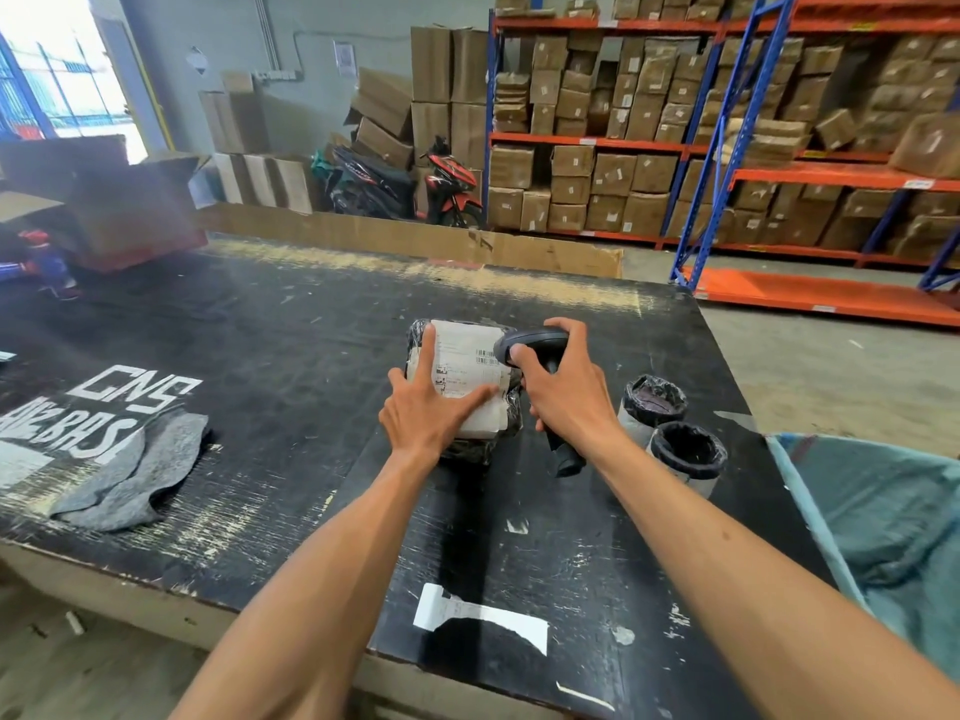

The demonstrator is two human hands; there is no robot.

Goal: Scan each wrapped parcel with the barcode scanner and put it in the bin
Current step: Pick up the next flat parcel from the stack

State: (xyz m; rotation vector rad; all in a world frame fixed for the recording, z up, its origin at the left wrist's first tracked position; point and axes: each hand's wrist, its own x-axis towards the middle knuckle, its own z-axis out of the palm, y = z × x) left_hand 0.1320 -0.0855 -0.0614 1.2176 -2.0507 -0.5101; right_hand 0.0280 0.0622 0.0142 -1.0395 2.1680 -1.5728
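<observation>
Scan in progress, judged: black-plastic-wrapped parcel w/ white label [470,379] lies mid black worktable [270,324]. Left hand [426,407] presses it flat, fingers straight and spread. Right hand [563,387] curled round dark grey handheld barcode scanner [535,350], head right at label barcodes. Binning not yet done; teal fabric bin [883,511] at right. Two black-lined cups [670,423] sit between parcel and bin, could obstruct. Grey cloth [135,475] left.
</observation>
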